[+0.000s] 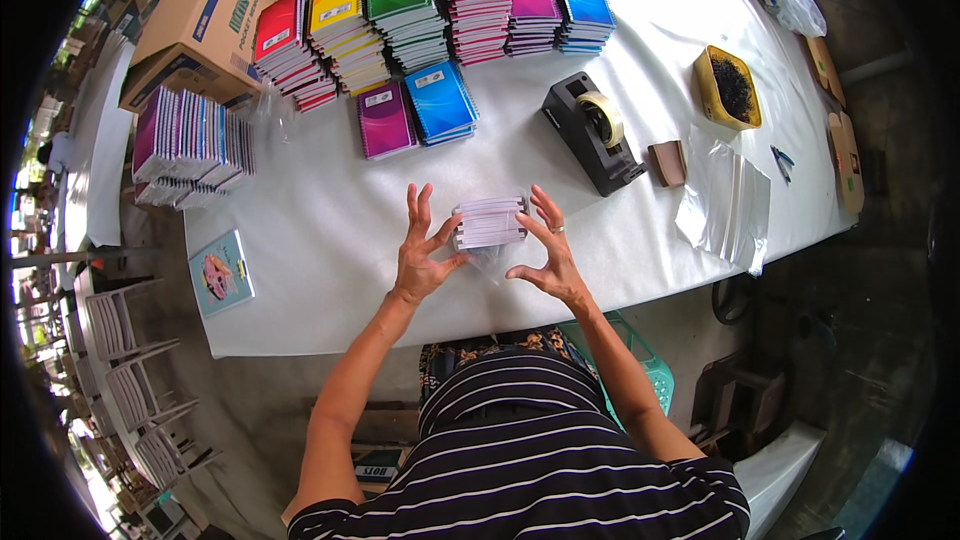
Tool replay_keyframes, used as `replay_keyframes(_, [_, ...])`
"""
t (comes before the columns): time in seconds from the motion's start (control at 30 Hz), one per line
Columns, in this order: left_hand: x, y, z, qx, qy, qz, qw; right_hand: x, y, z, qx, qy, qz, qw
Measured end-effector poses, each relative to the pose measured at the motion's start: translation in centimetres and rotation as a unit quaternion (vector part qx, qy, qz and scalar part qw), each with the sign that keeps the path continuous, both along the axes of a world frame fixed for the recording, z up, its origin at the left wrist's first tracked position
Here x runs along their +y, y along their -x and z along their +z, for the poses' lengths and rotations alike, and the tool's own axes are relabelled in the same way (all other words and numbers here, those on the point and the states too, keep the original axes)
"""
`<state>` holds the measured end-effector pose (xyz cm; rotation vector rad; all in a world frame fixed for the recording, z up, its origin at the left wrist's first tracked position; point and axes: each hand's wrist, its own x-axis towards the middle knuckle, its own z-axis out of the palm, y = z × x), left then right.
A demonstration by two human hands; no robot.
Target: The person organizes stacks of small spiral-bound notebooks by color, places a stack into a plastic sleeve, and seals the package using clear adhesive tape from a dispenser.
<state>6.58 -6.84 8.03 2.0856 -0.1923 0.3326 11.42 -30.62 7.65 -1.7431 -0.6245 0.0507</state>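
Observation:
In front of me a small bundle of notebooks [490,223] shows its white page edges, with clear plastic film [489,260] loose at its near side. At the bundle's left end is my left hand [424,258], fingers spread; its index fingertip reaches the end and its thumb lies by the film. My right hand [551,258], with a ring on one finger, is spread at the right end. Its index fingertip meets the bundle there, while the thumb stands apart. Neither hand's fingers close around the bundle.
Stacks of spiral notebooks [408,20] line the far side, with purple [386,122] and blue [443,103] ones nearer. A black tape dispenser [590,135], clear plastic sheets [722,202], pliers [783,164] and a yellow tub [711,90] are right. Wrapped notebooks [190,140] and a cardboard box [200,25] stand left.

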Motion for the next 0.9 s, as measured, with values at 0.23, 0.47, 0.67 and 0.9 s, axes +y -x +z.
replay_keyframes(0.23, [0.1,-0.1,-0.8,-0.026,0.007,-0.006,1.0,-0.6,-1.2,1.3,-0.019,0.093,0.029,0.995])
replay_keyframes(0.47, [0.1,-0.5,0.4,-0.02,-0.046,-0.009,0.999,-1.7,-2.4,1.3,-0.084,0.126,0.042,0.987])
replay_keyframes(0.67, [-0.2,-1.0,1.5,-0.02,-0.121,0.0,0.992,1.6,0.0,-0.8,-0.072,0.061,-0.008,0.996])
replay_keyframes(0.9, [0.5,-1.6,3.7,-0.033,-0.211,-0.03,0.976,2.6,-0.7,2.6,-0.034,0.02,-0.047,0.998])
